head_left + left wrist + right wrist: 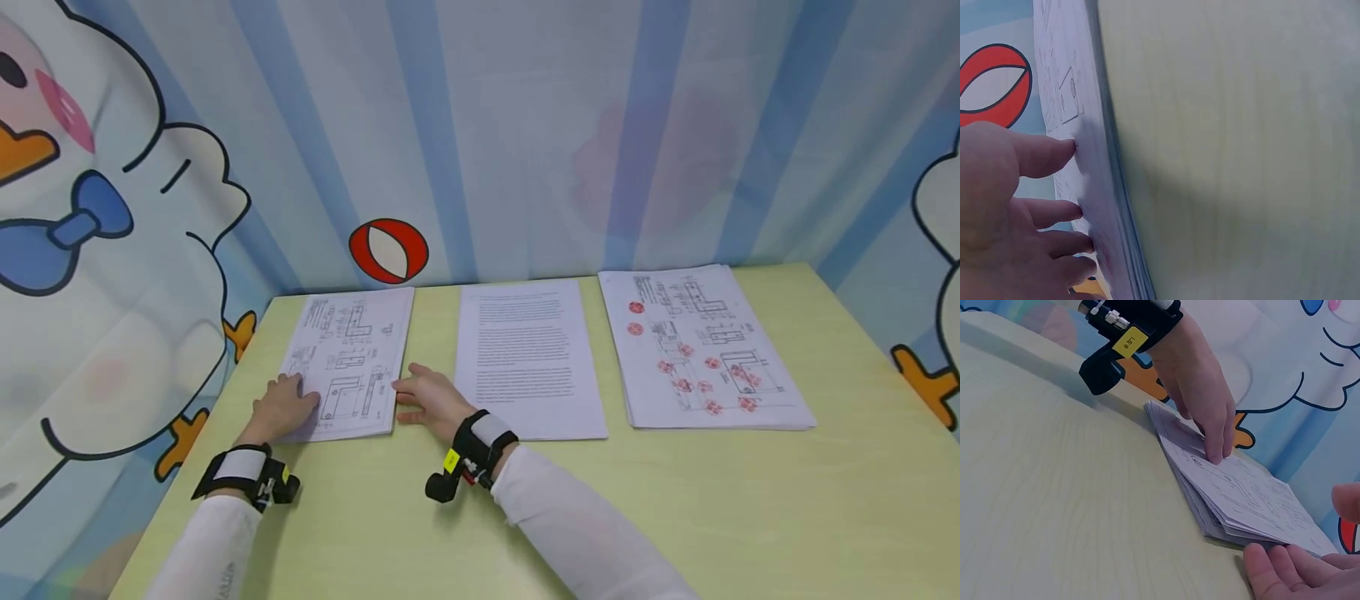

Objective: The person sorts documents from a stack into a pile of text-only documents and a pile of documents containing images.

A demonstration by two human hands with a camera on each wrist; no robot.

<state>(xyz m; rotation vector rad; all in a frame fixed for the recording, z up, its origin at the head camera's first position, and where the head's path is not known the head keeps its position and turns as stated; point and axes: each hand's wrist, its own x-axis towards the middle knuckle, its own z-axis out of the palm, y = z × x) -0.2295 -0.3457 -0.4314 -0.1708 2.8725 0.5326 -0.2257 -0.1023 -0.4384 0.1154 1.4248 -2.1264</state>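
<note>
At the left of the table lies a stack of printed sheets with technical drawings [352,333]. My left hand [281,408] rests at this stack's left side, its thumb on the top sheet. Spread fingers of that left hand [1041,219] reach along the paper's edge in the left wrist view. Against the stack's right edge, the fingertips of my right hand [435,400] touch the sheets. In the right wrist view the stack's layered edges [1200,512] look slightly uneven, with the right hand's fingers [1266,569] beside a corner and the thumb apart above.
A stack of text pages [525,358] lies in the middle, just beyond my right hand. Farther right is another stack of drawings with red marks [697,350]. The pale yellow table [750,508] meets a cartoon-printed curtain [517,150] at the back and left.
</note>
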